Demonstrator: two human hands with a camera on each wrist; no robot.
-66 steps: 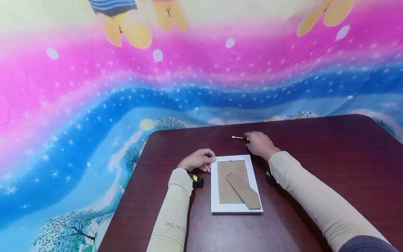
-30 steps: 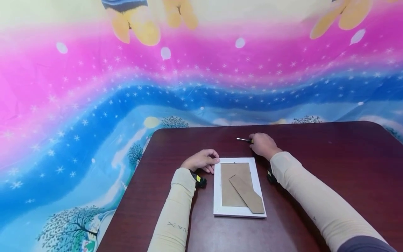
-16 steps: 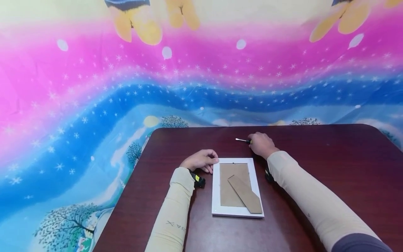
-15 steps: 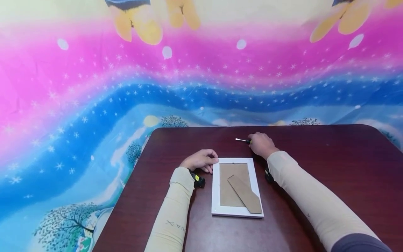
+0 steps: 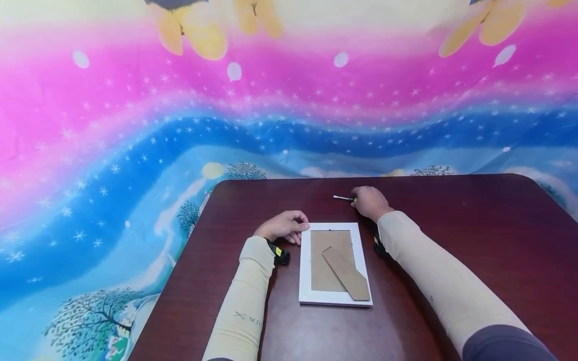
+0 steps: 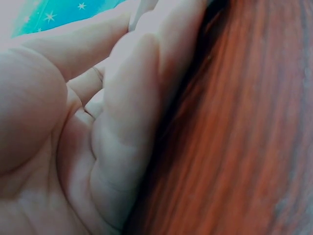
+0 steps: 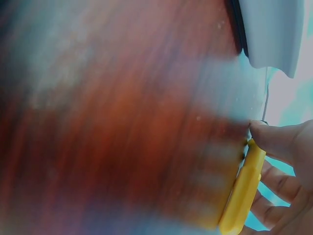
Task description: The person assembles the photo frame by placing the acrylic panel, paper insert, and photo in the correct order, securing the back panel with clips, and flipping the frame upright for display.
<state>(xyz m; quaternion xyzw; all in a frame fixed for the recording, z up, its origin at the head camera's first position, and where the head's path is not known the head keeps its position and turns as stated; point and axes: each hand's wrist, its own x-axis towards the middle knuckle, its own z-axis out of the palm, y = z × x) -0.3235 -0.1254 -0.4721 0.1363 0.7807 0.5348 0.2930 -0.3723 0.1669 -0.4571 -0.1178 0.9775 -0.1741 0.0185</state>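
A white picture frame [image 5: 335, 299] lies face down on the dark red-brown table [image 5: 469, 230], its brown backing board and cardboard stand [image 5: 345, 274] facing up. My left hand [image 5: 298, 228] rests on the table at the frame's top-left corner, fingers loosely curled and holding nothing; the left wrist view shows its palm and fingers [image 6: 127, 98] against the wood. My right hand [image 5: 361, 199] lies just beyond the frame's top-right corner and grips a yellow-handled screwdriver [image 7: 242, 191]. Its metal shaft [image 5: 340, 197] points left along the table.
A bright pink, blue and white printed cloth [image 5: 180, 125] hangs behind the table and drapes down on the left. Small black-and-yellow wrist devices [image 5: 281, 254] sit on both forearms. Bare tabletop stretches to the right and in front of the frame.
Both hands, the frame and the screwdriver keep their places. Only the head view has shifted a little.
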